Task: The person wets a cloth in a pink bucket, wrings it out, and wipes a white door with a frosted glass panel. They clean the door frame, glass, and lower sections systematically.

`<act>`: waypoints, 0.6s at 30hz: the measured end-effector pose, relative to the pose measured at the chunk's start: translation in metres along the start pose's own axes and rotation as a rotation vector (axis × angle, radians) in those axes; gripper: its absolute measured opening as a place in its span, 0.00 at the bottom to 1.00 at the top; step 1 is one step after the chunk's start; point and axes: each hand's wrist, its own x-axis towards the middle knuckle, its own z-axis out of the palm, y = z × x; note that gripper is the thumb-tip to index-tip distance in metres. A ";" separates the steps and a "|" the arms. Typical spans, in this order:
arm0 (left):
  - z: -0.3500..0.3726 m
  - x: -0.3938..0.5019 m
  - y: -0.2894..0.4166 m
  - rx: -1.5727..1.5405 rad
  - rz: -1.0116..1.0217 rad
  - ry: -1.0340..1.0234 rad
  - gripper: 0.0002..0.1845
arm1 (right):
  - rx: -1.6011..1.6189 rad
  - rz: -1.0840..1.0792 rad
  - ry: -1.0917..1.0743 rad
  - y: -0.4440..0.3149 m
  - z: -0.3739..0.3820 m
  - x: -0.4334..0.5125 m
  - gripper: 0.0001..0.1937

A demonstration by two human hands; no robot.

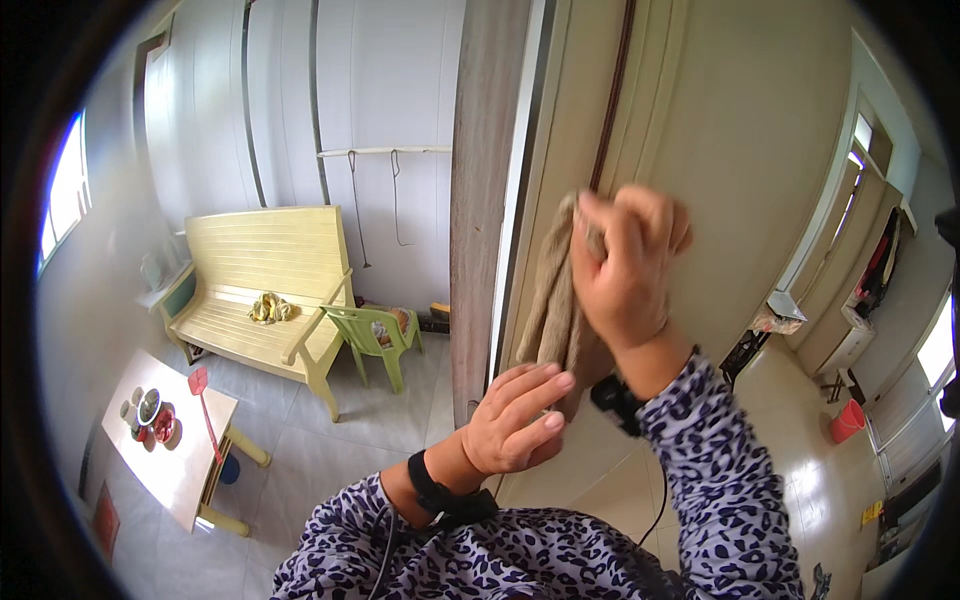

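A beige cloth (553, 300), folded lengthwise, hangs in front of a cream wall panel or door frame (577, 97). Its upper end is bunched in the fist of my right hand (628, 262), which is slightly blurred. Below, my left hand (517, 420) is beside the cloth's lower end, palm down with its fingers a little apart. Whether those fingers touch the cloth cannot be made out. A dark red vertical strip (615, 97) runs up the panel above my right hand.
A brown post (487, 187) stands left of the panel. Beyond it are a yellow slatted bench (262, 247) with a crumpled cloth (270, 307), a green plastic chair (382, 345), and a low table (165, 465) bearing bowls and a red fly swatter (204, 405). Far right, a red bucket (847, 421) is on the floor.
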 end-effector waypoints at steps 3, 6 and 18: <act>0.006 0.053 -0.013 -0.126 0.002 0.093 0.40 | -0.002 -0.096 0.164 0.018 0.010 0.070 0.16; 0.012 0.108 -0.030 -0.200 -0.239 0.191 0.43 | 0.019 -0.082 0.172 0.031 0.020 0.110 0.13; 0.045 0.076 -0.029 -0.012 -0.376 0.105 0.40 | -0.056 -0.128 -0.060 0.003 0.005 0.045 0.09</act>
